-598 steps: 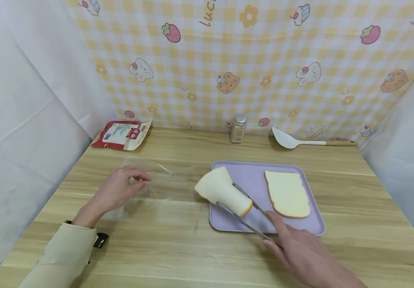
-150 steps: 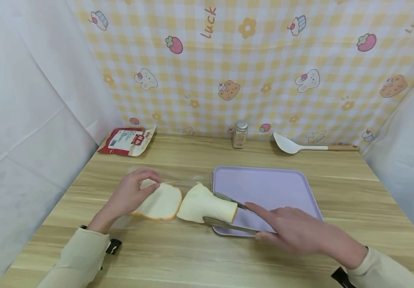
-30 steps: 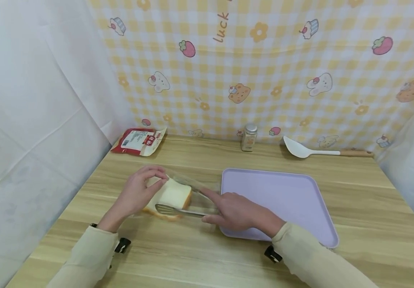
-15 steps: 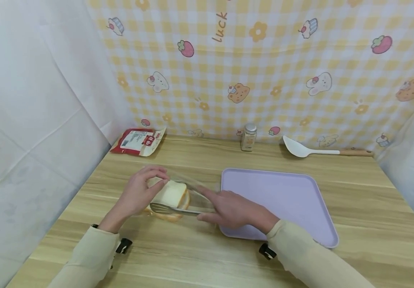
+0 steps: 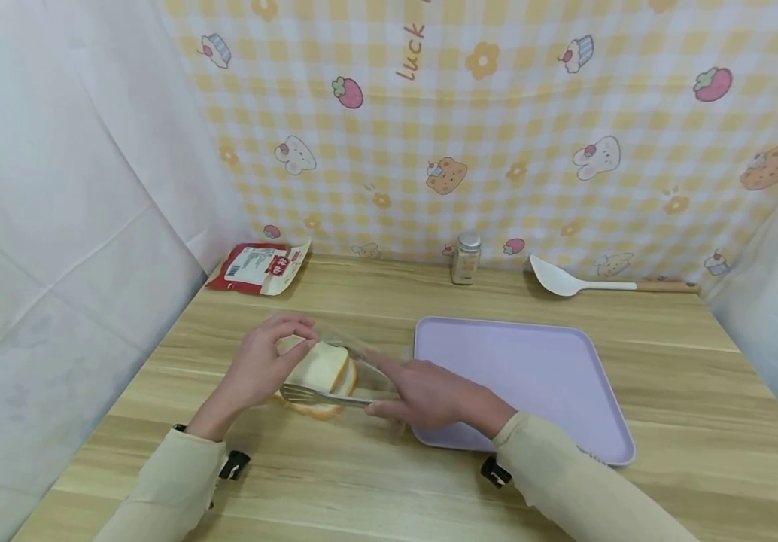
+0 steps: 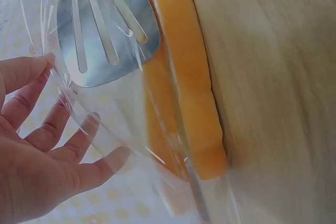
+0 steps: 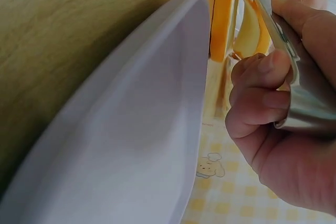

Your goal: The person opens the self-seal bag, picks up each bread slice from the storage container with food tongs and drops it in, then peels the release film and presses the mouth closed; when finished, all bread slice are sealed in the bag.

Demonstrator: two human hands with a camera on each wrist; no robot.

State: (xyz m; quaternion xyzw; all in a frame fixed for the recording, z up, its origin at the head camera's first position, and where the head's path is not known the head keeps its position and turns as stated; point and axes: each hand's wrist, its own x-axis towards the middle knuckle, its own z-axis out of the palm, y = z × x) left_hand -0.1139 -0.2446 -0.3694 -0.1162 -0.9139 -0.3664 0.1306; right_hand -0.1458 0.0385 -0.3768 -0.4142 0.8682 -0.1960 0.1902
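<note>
My left hand [image 5: 268,363] pinches the edge of a clear plastic bag [image 6: 123,124] between thumb and fingertip. In the left wrist view the other fingers spread behind the film. My right hand [image 5: 433,393] grips metal tongs [image 5: 343,399], whose slotted heads [image 6: 128,52] reach inside the bag. Between the heads sits a folded white bread slice [image 5: 324,365] with a brown crust. A second bread slice [image 5: 320,411] lies flat beneath it, crust edge facing me. In the right wrist view, fingers curl round the tongs' handle [image 7: 315,100]. The left hand covers part of both slices.
A lilac tray [image 5: 531,376] lies under and right of my right forearm. Along the back stand a red-and-cream food packet [image 5: 258,268], a spice shaker [image 5: 466,260] and a white spatula with wooden handle [image 5: 599,284]. A checked cloth [image 5: 389,135] hangs behind.
The second slice went from the tray into the bag over the first, carried by the tongs. Over the last second, tongs and slice edged left; the left hand barely moved.
</note>
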